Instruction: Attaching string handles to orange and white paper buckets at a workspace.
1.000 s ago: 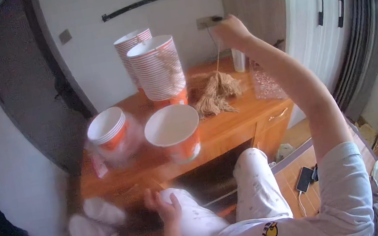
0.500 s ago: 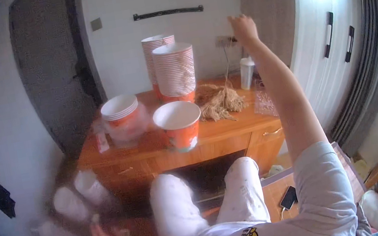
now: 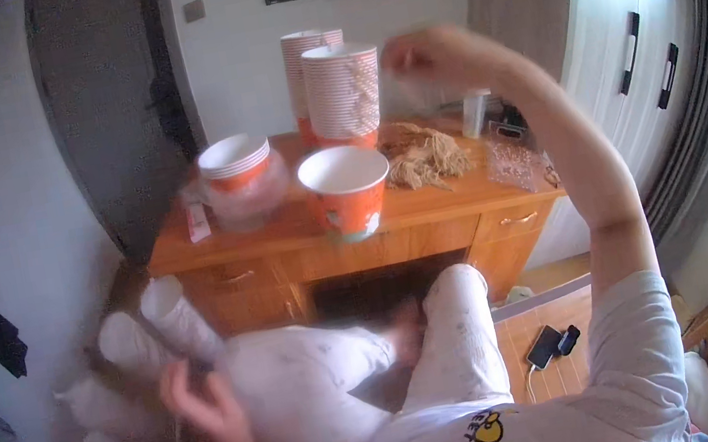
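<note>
My right hand [image 3: 437, 59] is raised above the table, its fingers curled and smeared by motion; whatever is between them cannot be made out. Below it lies a loose bundle of tan, straw-like strings [image 3: 428, 159]. Down at the left, beside my knee, my left hand [image 3: 201, 401] hangs palm up, slightly blurred, its fingers loosely apart. An orange and white paper bucket [image 3: 346, 186] stands at the table's front. Behind it rise two tall stacks of similar buckets [image 3: 344, 95], and a short stack [image 3: 235, 161] sits in clear plastic on the left.
The wooden table [image 3: 433, 240] has drawers and a knee opening. Several white cylindrical packages [image 3: 132, 345] stand on the floor at the left. A white cup [image 3: 475, 114] and a patterned clear sheet [image 3: 515, 166] lie right of the strings. A phone [image 3: 544, 346] with a cable rests at lower right.
My right hand has swung left and nearer the stacks; a thin strand that hung below it no longer shows. My left hand has risen, and my left leg has folded inward. The view has tilted down.
</note>
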### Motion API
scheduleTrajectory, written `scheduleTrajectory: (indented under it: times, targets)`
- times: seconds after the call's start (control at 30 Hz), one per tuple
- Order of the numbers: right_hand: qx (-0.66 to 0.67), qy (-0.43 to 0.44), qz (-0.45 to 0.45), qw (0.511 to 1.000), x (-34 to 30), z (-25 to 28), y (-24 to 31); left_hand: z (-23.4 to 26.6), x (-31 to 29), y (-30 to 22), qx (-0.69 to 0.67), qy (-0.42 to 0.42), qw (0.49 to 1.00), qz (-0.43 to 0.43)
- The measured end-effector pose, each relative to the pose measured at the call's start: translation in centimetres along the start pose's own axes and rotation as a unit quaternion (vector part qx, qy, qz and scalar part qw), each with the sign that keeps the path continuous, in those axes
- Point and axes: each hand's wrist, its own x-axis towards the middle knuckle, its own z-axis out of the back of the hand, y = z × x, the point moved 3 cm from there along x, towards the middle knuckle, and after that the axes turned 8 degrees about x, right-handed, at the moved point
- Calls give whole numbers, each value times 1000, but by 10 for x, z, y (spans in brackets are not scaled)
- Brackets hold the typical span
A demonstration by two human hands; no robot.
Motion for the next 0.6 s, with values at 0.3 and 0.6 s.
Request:
scheduleTrajectory:
  times: [0.3,0.6]
  targets:
    - [67,213,193,956,-82,-94,128,-82,52,-157,-578,402,708,53]
    - [108,170,173,964,-97,-90,108,-86,75,-152,-486,515,690,148]
